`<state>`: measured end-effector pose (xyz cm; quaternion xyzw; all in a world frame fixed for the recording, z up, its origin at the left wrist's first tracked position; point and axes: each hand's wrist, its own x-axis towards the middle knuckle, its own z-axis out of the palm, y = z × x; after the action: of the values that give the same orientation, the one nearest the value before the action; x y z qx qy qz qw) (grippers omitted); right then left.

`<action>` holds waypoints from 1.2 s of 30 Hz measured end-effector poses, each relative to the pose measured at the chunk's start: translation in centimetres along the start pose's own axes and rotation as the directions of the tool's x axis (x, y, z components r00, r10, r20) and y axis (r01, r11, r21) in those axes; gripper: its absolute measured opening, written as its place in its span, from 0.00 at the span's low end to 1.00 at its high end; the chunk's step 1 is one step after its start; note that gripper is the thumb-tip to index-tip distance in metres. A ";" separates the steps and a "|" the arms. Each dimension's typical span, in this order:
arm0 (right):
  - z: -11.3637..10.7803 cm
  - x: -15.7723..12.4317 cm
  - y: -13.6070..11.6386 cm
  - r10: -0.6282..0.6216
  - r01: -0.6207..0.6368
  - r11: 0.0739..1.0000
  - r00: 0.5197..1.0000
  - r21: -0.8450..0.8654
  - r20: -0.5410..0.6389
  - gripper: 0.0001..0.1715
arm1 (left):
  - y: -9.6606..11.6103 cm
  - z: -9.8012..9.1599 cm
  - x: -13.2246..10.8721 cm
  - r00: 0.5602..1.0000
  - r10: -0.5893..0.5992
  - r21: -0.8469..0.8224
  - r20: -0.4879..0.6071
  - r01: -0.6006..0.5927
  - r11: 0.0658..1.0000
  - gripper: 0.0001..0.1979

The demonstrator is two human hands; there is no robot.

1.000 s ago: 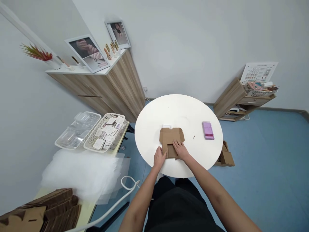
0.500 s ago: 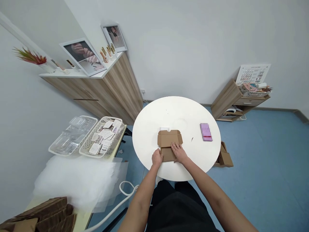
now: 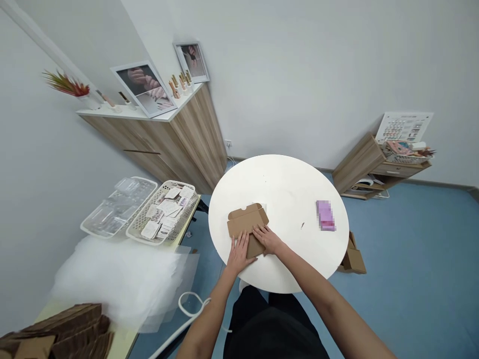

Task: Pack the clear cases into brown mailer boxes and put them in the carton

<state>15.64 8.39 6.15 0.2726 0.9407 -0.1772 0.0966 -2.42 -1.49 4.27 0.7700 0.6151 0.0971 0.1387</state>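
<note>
A brown cardboard box [image 3: 245,219] with its lid folded back lies near the left front of the round white table [image 3: 292,184]. My left hand [image 3: 239,253] rests on the left part of the box with its fingers stretched out. On the box's right side lies my right hand [image 3: 268,239], fingers extended and flat near the fold between lid and base. Both palms cover part of the base. Behind the box, a small white item [image 3: 264,205] peeks out, mostly hidden. A purple packet [image 3: 325,215], blurred by pixels, lies at the table's right.
At left, a side table holds a basket of cards [image 3: 164,212], a basket of clear plastic cases [image 3: 119,207], translucent sheets [image 3: 123,279] and stacked brown cardboard [image 3: 63,331]. A wooden cabinet [image 3: 194,134] stands behind. An open carton [image 3: 353,257] sits on the floor right of the table.
The box has turned a little and shifted left on the table. My left hand has gone from gripping its left edge to lying spread on top; my right hand stays on it.
</note>
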 end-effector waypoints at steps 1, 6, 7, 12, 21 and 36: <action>-0.2 0.4 -0.1 -0.007 0.008 1.000 1.000 0.016 -0.007 0.69 | -0.5 0.1 -0.2 0.999 -0.031 0.010 -0.012 0.032 0.999 0.49; -0.6 2.5 0.6 0.202 -0.156 0.969 0.946 0.190 -0.253 0.45 | -3.0 -0.1 -1.5 0.980 -0.185 0.060 -0.077 0.190 0.980 0.49; -0.6 3.0 1.1 0.296 -0.225 0.943 0.904 0.245 -0.310 0.41 | -3.4 -0.2 -1.7 0.975 -0.204 0.063 -0.087 0.209 0.976 0.49; 0.1 5.6 5.1 0.714 -0.511 0.678 0.627 0.528 -0.311 0.39 | -4.7 -0.5 -1.9 0.956 -0.268 0.048 -0.120 0.275 0.960 0.50; 2.0 9.5 8.2 0.838 -0.519 0.469 0.516 0.714 -0.176 0.40 | -5.6 -0.2 -1.2 0.939 -0.318 -0.001 -0.129 0.321 0.947 0.48; -1.9 7.9 5.6 0.877 -0.255 0.092 0.478 0.962 0.042 0.31 | -5.4 -0.6 -0.3 0.957 -0.273 -0.037 -0.100 0.270 0.962 0.49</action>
<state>11.93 17.28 4.11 0.6809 0.4587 -0.4968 -0.2814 -7.69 -0.61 3.06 0.6706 0.7202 0.1242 0.1272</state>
